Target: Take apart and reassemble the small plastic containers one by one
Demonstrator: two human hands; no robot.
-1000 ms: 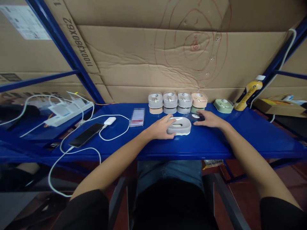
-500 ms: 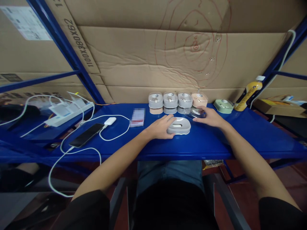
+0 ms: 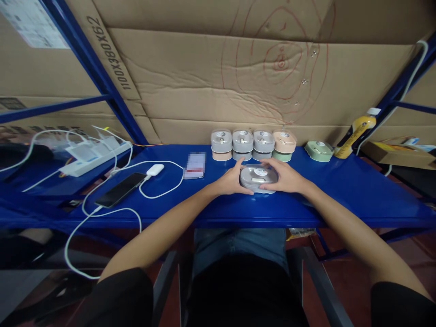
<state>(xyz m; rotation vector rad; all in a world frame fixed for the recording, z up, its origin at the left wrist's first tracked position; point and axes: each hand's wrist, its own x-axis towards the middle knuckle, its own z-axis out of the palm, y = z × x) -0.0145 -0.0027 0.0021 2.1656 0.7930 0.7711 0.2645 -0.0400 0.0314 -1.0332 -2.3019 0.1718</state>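
Note:
A grey soap box (image 3: 259, 180) with a clear lid and a round sticker sits in front of me on the blue table (image 3: 190, 204). My left hand (image 3: 234, 180) wraps round its left end, thumb at the near side and fingers at the far side. Round the right end is my right hand (image 3: 287, 177), its thumb along the front and its fingers behind the lid. The lid lies over the grey base; I cannot tell whether it is fully pressed down. Behind it stand stacked soap boxes, grey (image 3: 242, 141) and peach (image 3: 284, 141).
A green soap box (image 3: 319, 151) and a yellow bottle (image 3: 356, 134) are at the right. To the left lie a card-like item (image 3: 195, 164), a phone (image 3: 121, 190) on a white cable, a white charging case (image 3: 155, 169) and a power strip (image 3: 95, 156). Cardboard (image 3: 187, 77) backs the table.
My right hand has brought the clear lid from the right onto the grey base. Both hands now clasp the box. The view has shifted slightly.

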